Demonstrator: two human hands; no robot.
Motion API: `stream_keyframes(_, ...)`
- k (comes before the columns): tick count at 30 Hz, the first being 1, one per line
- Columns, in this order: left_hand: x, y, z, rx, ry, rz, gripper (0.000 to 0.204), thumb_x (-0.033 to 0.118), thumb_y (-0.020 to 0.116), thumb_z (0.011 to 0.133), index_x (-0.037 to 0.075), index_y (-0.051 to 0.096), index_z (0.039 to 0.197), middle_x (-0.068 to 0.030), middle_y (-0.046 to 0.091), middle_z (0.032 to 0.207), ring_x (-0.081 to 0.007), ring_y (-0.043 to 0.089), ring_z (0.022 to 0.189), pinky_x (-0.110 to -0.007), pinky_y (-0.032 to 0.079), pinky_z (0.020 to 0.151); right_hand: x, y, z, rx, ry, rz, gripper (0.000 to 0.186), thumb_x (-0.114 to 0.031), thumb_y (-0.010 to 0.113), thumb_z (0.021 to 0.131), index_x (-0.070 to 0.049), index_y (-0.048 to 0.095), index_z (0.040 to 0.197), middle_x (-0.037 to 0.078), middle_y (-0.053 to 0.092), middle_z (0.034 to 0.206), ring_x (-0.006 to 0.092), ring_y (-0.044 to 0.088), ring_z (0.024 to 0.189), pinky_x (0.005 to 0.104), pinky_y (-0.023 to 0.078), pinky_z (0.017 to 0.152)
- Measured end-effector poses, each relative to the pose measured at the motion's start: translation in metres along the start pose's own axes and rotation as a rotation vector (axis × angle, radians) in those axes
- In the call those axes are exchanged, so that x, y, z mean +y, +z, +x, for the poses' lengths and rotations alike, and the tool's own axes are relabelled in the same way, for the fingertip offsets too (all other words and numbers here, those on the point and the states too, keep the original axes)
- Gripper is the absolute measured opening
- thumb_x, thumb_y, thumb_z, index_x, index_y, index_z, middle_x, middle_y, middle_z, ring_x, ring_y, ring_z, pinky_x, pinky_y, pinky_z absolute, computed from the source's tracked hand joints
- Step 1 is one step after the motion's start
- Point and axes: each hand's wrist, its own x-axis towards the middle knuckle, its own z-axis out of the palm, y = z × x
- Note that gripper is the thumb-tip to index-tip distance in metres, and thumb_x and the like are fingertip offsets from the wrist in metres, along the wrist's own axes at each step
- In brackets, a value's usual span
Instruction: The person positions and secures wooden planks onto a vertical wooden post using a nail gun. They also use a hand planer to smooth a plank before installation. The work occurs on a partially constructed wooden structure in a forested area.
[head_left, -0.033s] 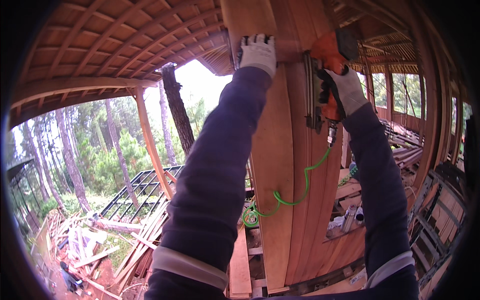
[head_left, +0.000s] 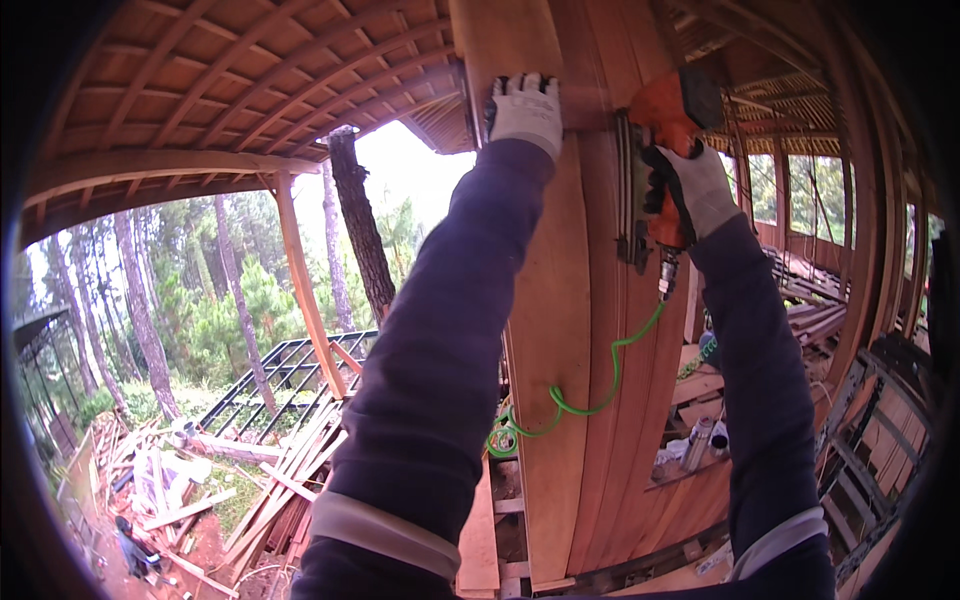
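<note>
My left hand [head_left: 526, 112], in a white glove with dark fingertips, grips the left edge of an upright wooden plank [head_left: 548, 340] high up. My gloved right hand [head_left: 690, 178] is closed round the handle of an orange pneumatic nail gun [head_left: 660, 120], held against the reddish board wall [head_left: 625, 420] beside that plank, its long magazine upright. A green coiled air hose [head_left: 615, 365] hangs from the fitting at the gun's lower end and loops down across the boards. Both my forearms, in dark sleeves, rise from the lower edge.
An open timber-framed roof [head_left: 200, 80] spans the upper left, with a post [head_left: 310, 290] and pines beyond. Scrap boards [head_left: 200, 490] and a black metal frame [head_left: 280, 375] lie below left. Window framing, stacked timber [head_left: 810, 300] and a ladder-like frame [head_left: 860, 470] stand right.
Both hands and the nail gun appear slightly lower and farther right in the picture, along with the upper boards and roof. The grips look the same.
</note>
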Motion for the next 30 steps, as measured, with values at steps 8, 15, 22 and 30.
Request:
stream_keyframes(8, -0.002, -0.003, 0.001, -0.013, -0.011, -0.108, 0.049, 0.025, 0.050, 0.095, 0.014, 0.046, 0.142, -0.0092, 0.047, 0.144, -0.0263, 0.041, 0.137, -0.047, 0.026, 0.117, -0.001, 0.005, -0.001, 0.012, 0.004, 0.045, 0.016, -0.013, 0.070, 0.088, 0.001, 0.063, 0.094, 0.009, 0.062, 0.068, 0.0208, 0.061, 0.051, 0.0368, 0.052, 0.043)
stream_keyframes(15, 0.000, -0.005, 0.003, -0.041, -0.046, -0.100, 0.071, 0.035, 0.073, 0.081, 0.017, 0.045, 0.143, -0.0089, 0.047, 0.144, -0.0267, 0.039, 0.139, -0.046, 0.027, 0.116, -0.001, 0.001, 0.002, 0.006, 0.001, 0.023, 0.018, -0.012, 0.070, 0.088, 0.003, 0.067, 0.098, 0.009, 0.068, 0.076, 0.0178, 0.064, 0.056, 0.0338, 0.053, 0.048)
stream_keyframes(22, 0.001, 0.004, 0.004, -0.004, -0.047, -0.083, 0.071, 0.035, 0.072, 0.081, 0.018, 0.044, 0.144, -0.0088, 0.047, 0.144, -0.0272, 0.039, 0.138, -0.046, 0.026, 0.116, -0.011, 0.003, -0.006, 0.022, 0.074, 0.096, 0.014, -0.009, 0.068, 0.089, 0.002, 0.065, 0.097, 0.010, 0.066, 0.075, 0.0188, 0.063, 0.056, 0.0364, 0.053, 0.045)
stream_keyframes(30, 0.001, 0.003, 0.003, -0.012, -0.052, -0.106, 0.071, 0.035, 0.073, 0.081, 0.017, 0.044, 0.143, -0.0091, 0.047, 0.143, -0.0279, 0.040, 0.138, -0.047, 0.027, 0.116, -0.016, 0.002, -0.007, -0.026, 0.014, 0.031, 0.017, -0.011, 0.070, 0.087, 0.002, 0.065, 0.097, 0.009, 0.066, 0.075, 0.0189, 0.063, 0.058, 0.0361, 0.053, 0.046)
